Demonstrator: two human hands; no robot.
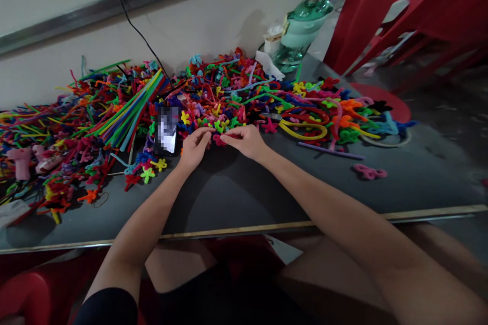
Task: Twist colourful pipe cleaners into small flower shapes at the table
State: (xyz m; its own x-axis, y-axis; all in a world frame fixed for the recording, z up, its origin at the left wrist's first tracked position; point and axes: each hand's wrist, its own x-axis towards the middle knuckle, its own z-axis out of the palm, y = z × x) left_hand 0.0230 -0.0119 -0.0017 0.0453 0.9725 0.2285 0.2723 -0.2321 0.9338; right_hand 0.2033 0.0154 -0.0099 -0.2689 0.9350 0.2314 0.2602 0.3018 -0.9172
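Both hands meet above the dark tabletop (244, 188), at the front of a heap of colourful pipe cleaners. My right hand (247, 141) is closed in a pinch on a looped, deep-pink pipe cleaner (217, 139), part of which its fingers cover. Beside that loop, my left hand (195, 148) has thumb and forefinger pressed together; what lies between them is too small to make out. Just left of my left hand, a phone (166, 134) with a lit screen leans on the heap. Farther right on the table lies a pink twisted pipe-cleaner shape (369, 172).
A bundle of straight pipe cleaners (133, 111) rests on the heap. Scissors (271, 116) lie near yellow pipe-cleaner loops (303, 131). A green lidded water bottle (299, 35) stands at the back right, near red chairs (364, 10). A black cable (133, 25) hangs down the wall.
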